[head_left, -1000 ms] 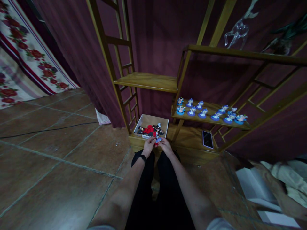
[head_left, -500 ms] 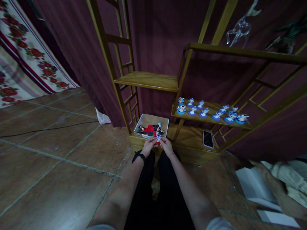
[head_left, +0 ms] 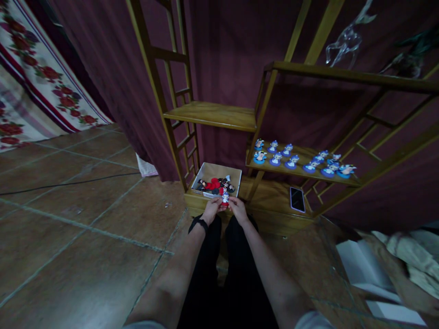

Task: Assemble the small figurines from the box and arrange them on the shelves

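Note:
My left hand [head_left: 211, 208] and my right hand [head_left: 237, 208] meet in front of me, fingers pinched on a small figurine [head_left: 225, 198] with a white-and-blue body and a red base, held upright between them. Just beyond sits an open cardboard box [head_left: 215, 172] with several red and dark figurine pieces. On the low wooden shelf [head_left: 302, 173] to the right stand several small figurines on blue bases [head_left: 274, 159]. A dark band circles my left wrist.
A phone [head_left: 297, 199] lies on the bottom board of the wooden rack. A bare shelf [head_left: 212, 114] is above the box. Maroon curtain behind, a cable [head_left: 68, 184] across the tiled floor, white boxes [head_left: 366, 269] and cloth at right.
The figurine in my hands has turned from lying tilted to standing upright between my fingertips. My hands have stayed in nearly the same spot.

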`<action>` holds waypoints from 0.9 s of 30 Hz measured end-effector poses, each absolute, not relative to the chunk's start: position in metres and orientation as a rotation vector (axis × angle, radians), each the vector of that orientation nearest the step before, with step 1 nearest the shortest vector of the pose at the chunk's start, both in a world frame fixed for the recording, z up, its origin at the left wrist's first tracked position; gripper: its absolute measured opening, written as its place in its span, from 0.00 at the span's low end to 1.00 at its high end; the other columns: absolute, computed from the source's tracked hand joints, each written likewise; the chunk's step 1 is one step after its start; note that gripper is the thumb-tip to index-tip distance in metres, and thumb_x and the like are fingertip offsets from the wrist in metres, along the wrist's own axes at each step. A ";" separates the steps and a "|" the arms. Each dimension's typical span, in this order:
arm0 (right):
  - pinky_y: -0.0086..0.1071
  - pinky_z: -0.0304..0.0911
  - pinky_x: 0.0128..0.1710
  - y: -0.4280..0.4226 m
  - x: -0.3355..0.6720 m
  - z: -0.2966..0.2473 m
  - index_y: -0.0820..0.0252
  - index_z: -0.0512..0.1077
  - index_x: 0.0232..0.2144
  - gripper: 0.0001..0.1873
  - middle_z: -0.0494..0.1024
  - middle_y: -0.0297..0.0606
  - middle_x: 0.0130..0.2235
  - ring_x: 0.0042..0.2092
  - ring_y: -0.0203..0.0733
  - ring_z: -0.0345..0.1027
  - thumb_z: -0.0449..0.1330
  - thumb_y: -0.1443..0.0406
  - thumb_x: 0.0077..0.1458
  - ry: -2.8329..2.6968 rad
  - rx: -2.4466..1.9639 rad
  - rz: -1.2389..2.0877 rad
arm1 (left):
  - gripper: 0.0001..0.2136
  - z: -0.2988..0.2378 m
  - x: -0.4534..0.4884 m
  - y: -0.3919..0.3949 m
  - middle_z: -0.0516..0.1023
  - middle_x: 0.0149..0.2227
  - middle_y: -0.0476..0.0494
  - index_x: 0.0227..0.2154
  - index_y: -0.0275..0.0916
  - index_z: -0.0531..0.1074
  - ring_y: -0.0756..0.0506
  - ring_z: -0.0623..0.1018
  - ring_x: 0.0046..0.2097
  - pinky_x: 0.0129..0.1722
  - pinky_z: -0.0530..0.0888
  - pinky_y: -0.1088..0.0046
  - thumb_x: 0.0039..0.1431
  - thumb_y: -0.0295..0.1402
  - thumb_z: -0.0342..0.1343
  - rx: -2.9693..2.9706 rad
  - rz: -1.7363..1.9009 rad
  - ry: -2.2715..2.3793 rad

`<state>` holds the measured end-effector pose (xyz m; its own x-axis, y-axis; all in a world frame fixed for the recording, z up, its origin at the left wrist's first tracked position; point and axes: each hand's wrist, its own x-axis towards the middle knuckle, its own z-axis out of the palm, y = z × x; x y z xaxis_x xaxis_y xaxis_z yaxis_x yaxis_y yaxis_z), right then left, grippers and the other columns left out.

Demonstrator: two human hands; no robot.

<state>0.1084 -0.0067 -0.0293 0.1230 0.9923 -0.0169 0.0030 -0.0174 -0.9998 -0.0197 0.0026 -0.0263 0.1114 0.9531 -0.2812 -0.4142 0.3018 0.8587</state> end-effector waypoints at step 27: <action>0.27 0.58 0.23 0.000 0.113 -0.041 0.59 0.71 0.26 0.10 0.70 0.28 0.19 0.20 0.33 0.61 0.56 0.59 0.43 -1.160 -1.362 1.043 | 0.16 -0.023 -0.020 0.001 0.78 0.30 0.42 0.31 0.32 0.73 0.50 0.77 0.31 0.35 0.74 0.73 0.35 0.29 0.68 0.746 1.093 0.913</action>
